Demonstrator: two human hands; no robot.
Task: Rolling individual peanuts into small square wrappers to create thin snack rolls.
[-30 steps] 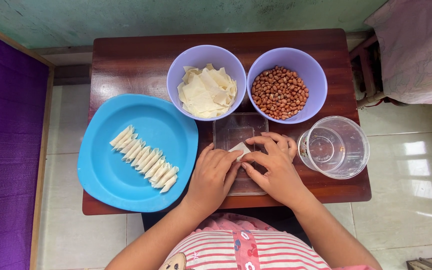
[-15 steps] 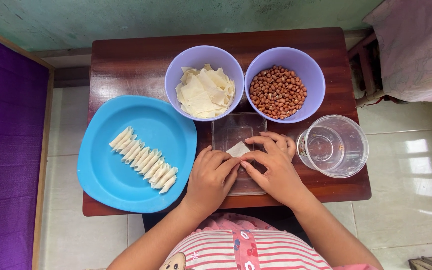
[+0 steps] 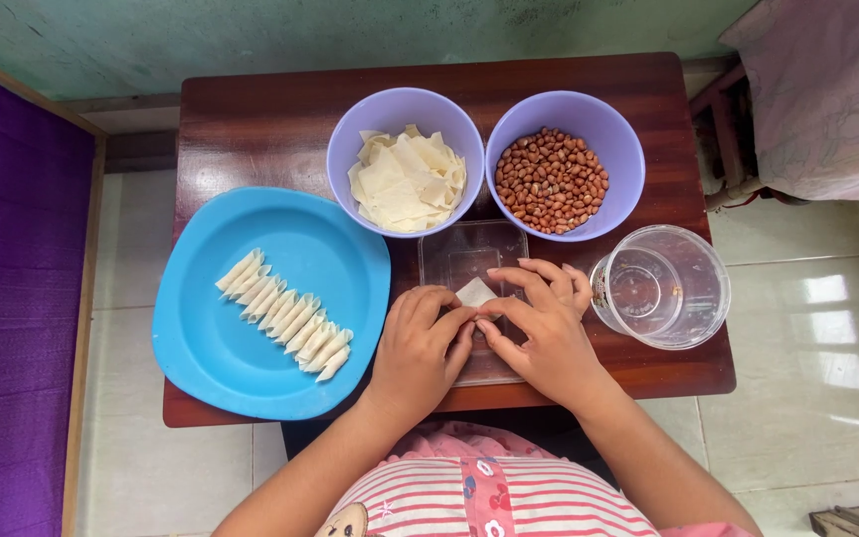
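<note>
My left hand [image 3: 418,346] and my right hand [image 3: 539,323] meet over a clear flat plastic lid [image 3: 469,251] on the brown table [image 3: 270,119]. Both pinch one small pale wrapper piece [image 3: 474,292] between their fingertips. A blue plate [image 3: 280,249] at the left carries a diagonal row of several folded pale wrappers [image 3: 285,314]. Behind the hands stands a lilac bowl [image 3: 350,149] with flat wrapper squares [image 3: 408,181]. Beside it, a second lilac bowl [image 3: 618,134] is filled with peanuts [image 3: 554,179].
A clear empty plastic tub [image 3: 663,286] stands at the table's right edge, close to my right hand. A purple cloth [image 3: 12,318] hangs at the left. A pink covered seat [image 3: 827,89] is at the upper right. Tiled floor surrounds the small table.
My hands have barely shifted. The fingertips have closed in a little more around the wrapper piece.
</note>
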